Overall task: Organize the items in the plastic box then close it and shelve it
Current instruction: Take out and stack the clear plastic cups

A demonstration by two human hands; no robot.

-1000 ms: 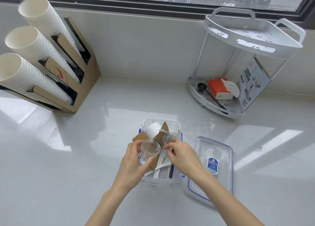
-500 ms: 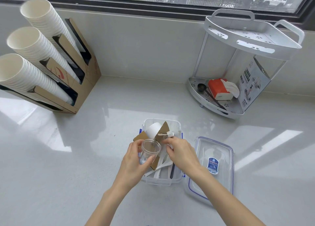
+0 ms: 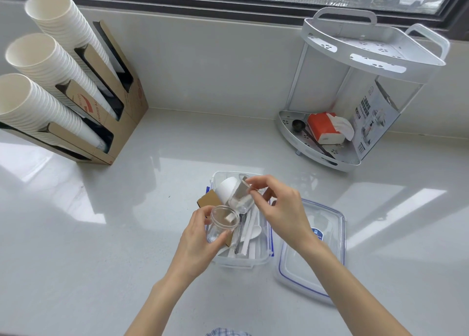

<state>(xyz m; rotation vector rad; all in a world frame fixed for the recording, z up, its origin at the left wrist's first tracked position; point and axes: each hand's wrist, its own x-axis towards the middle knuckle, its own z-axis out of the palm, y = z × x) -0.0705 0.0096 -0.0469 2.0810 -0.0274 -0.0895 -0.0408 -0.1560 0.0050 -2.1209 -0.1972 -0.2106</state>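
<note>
Counter: a glossy white counter (image 3: 106,247) is running under a window, with pale wall behind and daylight glaring off it in patches.
Sleeve: a scrap of blue checked cloth (image 3: 225,332) is showing at the bottom edge, nearest the camera.
Lid: the clear lid (image 3: 304,272) with a blue seal line and a small blue label is lying flat on the counter, just beside the box on its right.
Left hand: the left hand (image 3: 195,244) is curling its fingers and thumb round a small clear cup (image 3: 220,223), holding it upright over the near left part of the box.
Plastic box: the plastic box (image 3: 243,261) is sitting open in the middle of the counter, a clear rectangular tub with blue clips at its sides.
Box contents: white straws or wrapped utensils (image 3: 250,231) and a dark-handled piece are lying lengthwise inside; a brown card piece (image 3: 209,200) is poking over the left wall, and a white paper cup (image 3: 227,189) is lying tilted at the far end.
Right hand: the right hand (image 3: 281,208) is pinching the rim of a second clear cup (image 3: 239,197) between thumb and fingertips, holding it tilted above the box, with the other fingers loosely bent.
Cup holder: well to the left, a brown cardboard holder (image 3: 121,102) is keeping three slanted stacks of white paper cups (image 3: 50,64).
Corner rack: at the far right a white two-tier rack (image 3: 355,54) is standing against the wall, its lower tier carrying an orange tissue pack (image 3: 322,127), a black scoop (image 3: 298,126) and a printed carton (image 3: 373,122).
</note>
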